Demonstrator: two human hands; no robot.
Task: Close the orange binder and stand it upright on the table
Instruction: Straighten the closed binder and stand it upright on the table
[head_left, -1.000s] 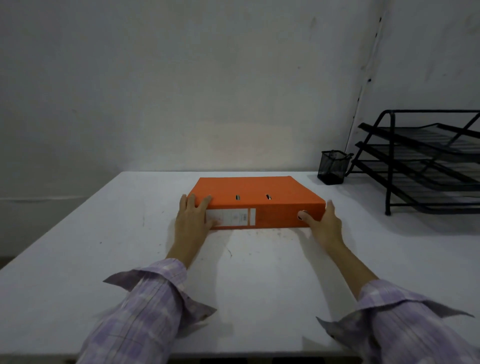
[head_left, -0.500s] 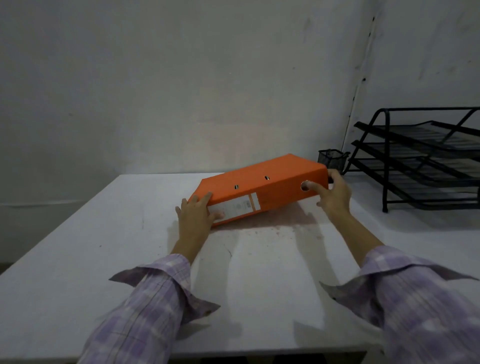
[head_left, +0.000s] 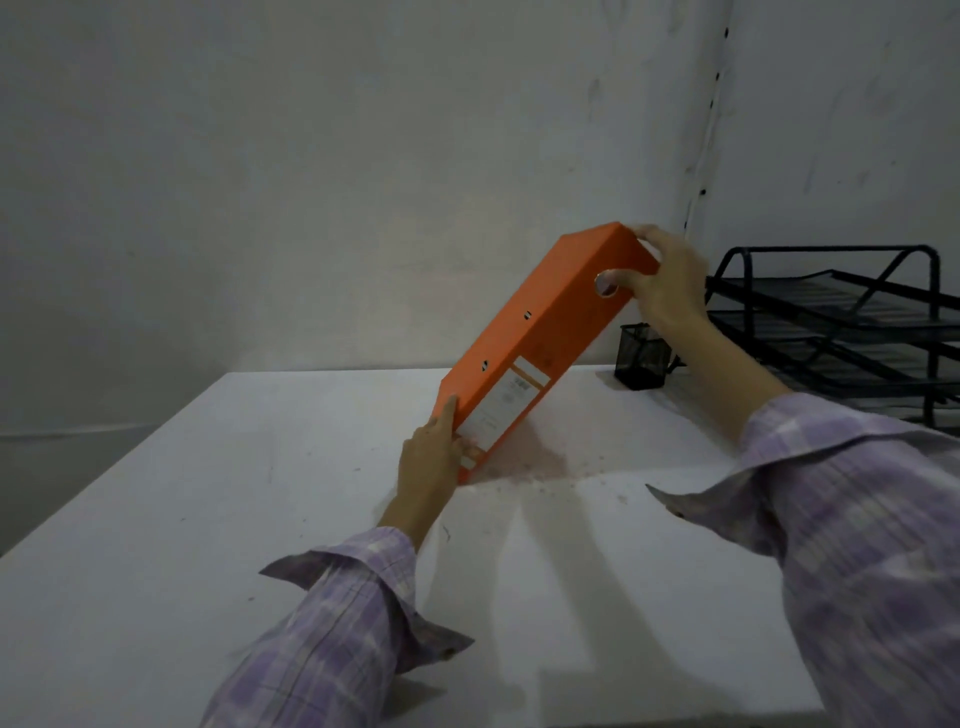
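Observation:
The closed orange binder (head_left: 540, 343) tilts steeply over the white table (head_left: 208, 509), its spine with a white label facing me. Its lower left end rests on the table; its upper right end is raised. My left hand (head_left: 434, 454) grips the lower end at the label. My right hand (head_left: 662, 283) holds the raised end, with a finger at the round spine hole.
A small black mesh pen cup (head_left: 641, 364) stands at the back of the table, right of the binder. A black wire stack of letter trays (head_left: 852, 332) fills the far right. A grey wall rises behind the table.
The binder lay flat a second ago. My right hand has lifted its right end up high, pivoting it on the left end, which my left hand steadies.

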